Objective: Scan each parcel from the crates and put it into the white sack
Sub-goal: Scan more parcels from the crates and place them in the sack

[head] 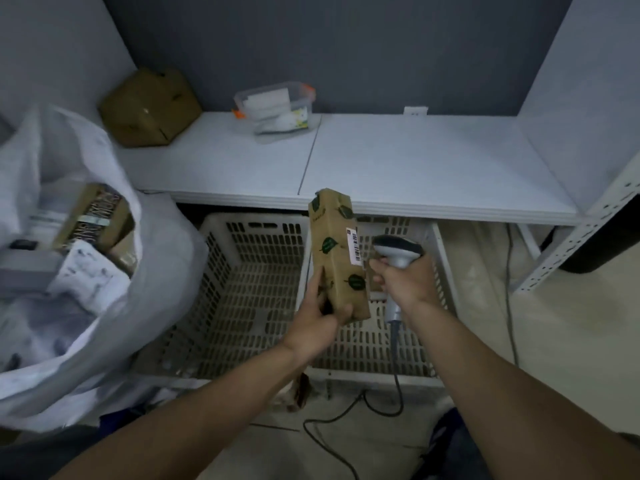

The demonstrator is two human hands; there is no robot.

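My left hand (320, 315) grips the lower end of a long brown parcel (337, 251) printed with green leaves, held upright above the crates. A white barcode label on its right face is turned toward the grey barcode scanner (398, 252), which my right hand (403, 280) holds by the handle just beside the parcel. Two pale slatted crates (242, 289) stand side by side on the floor under the shelf, with no parcels visible inside. The white sack (69, 323) stands open at the left, with several parcels in it.
A white shelf (398, 168) runs above the crates, carrying a brown cardboard box (149, 107) at the back left and a clear plastic tub (275, 107). The scanner's cable (346, 417) trails over the floor. A perforated metal rack leg (581, 237) stands at the right.
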